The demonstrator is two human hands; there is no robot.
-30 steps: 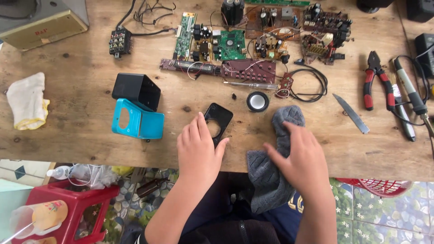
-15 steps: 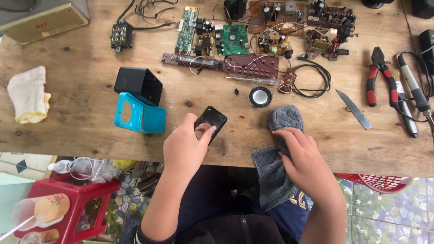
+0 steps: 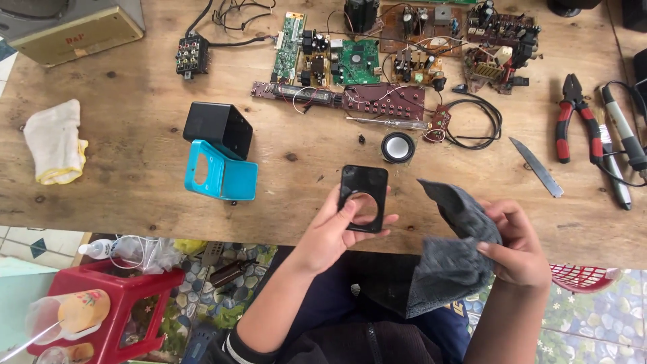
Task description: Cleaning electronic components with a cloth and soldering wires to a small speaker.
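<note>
My left hand [image 3: 332, 229] holds a flat black plastic panel with a round hole [image 3: 364, 197] just above the near edge of the wooden table [image 3: 135, 195]. My right hand [image 3: 517, 244] grips a grey cloth [image 3: 453, 253] that hangs down over my lap, a little to the right of the panel. A small round speaker driver [image 3: 397, 147] lies on the table beyond the panel. To the left stand a black box-shaped housing [image 3: 217, 128] and a light blue casing [image 3: 222, 174].
Several circuit boards [image 3: 377, 74] with wires lie across the back. Red-handled pliers [image 3: 577, 114], a knife blade [image 3: 536, 166] and a soldering iron [image 3: 623, 131] lie at right. A white rag [image 3: 55, 141] is at left. A red stool [image 3: 114, 303] stands below.
My left hand has lifted the black panel off the table and turned it face up. My right hand has raised the grey cloth off the table and moved it right.
</note>
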